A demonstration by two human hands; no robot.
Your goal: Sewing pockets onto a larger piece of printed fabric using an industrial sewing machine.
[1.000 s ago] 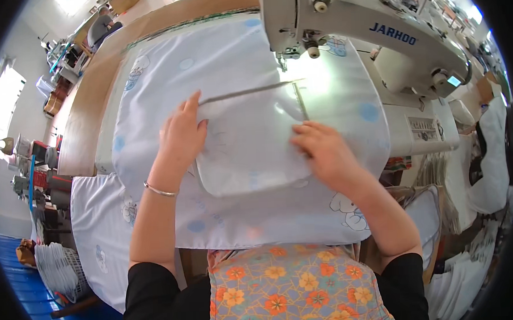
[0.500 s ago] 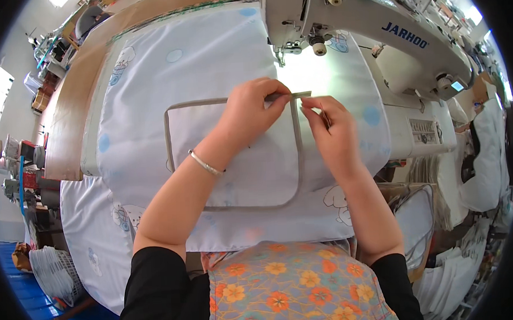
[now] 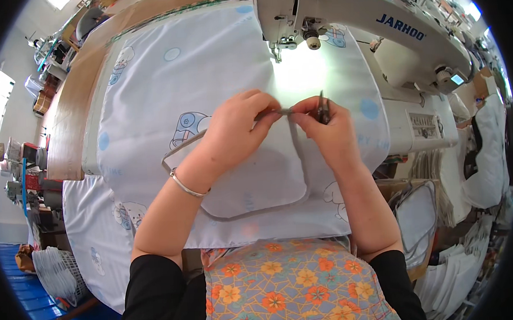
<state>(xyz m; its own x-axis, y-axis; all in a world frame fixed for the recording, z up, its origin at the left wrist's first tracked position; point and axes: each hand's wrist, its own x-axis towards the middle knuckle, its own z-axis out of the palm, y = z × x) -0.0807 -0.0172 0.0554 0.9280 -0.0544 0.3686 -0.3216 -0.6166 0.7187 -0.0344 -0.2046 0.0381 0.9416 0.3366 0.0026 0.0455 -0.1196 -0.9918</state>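
Note:
A white fabric panel [image 3: 257, 177] with rounded corners is edged with grey binding [image 3: 303, 163]. My left hand [image 3: 232, 132] pinches the binding at the upper right corner, and that side of the panel is lifted. Closed fingers of my right hand [image 3: 331, 131] meet the left ones at the same corner, on a short end of binding. Small dark metal thread snips [image 3: 323, 108] are tucked in my right hand, tips upward. Beneath lies a large white cloth [image 3: 139, 102] with blue printed figures and dots. The sewing machine's presser foot [image 3: 276, 51] stands just beyond my hands.
The sewing machine arm [image 3: 400, 39] spans the upper right, its lamp lighting the cloth. A wooden table edge [image 3: 66, 134] runs along the left. Grey-edged panels [image 3: 416, 216] and hanging white pieces [image 3: 485, 150] are at right. A white basket [image 3: 67, 271] stands low left.
Both hands have drawn nearer to me with the panel's corner, and its upper edge has tilted, uncovering a blue printed figure. In my right hand the snips have swung up into view.

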